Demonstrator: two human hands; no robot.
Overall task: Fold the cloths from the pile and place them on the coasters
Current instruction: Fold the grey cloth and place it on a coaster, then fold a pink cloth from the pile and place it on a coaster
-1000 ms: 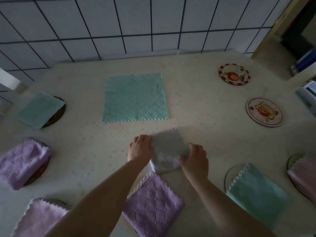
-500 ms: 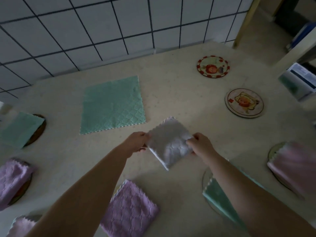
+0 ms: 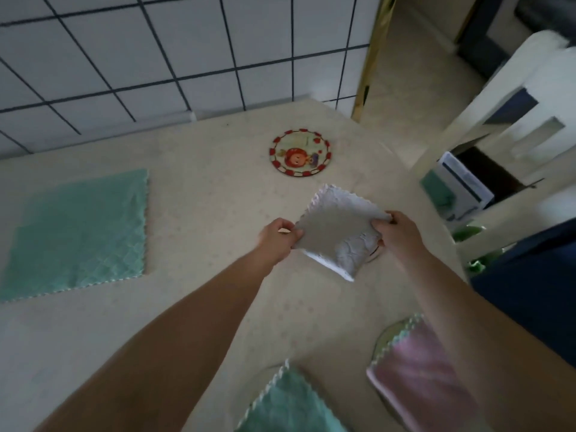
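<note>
Home: tiled wall (image 3: 156, 51), chair (image 3: 511, 98)

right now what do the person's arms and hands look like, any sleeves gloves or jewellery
Both forearms are bare from the bottom of the frame to the wrists: no sleeves show. The left hand and right hand wear no gloves, and no watch, bracelet or ring is visible, though the picture is dim and somewhat blurred, so a thin ring could be missed. No markings show on either arm.

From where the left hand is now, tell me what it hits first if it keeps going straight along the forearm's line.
Probably the red-rimmed coaster, though the left hand pinches the grey cloth alongside; depth is unclear.
</note>
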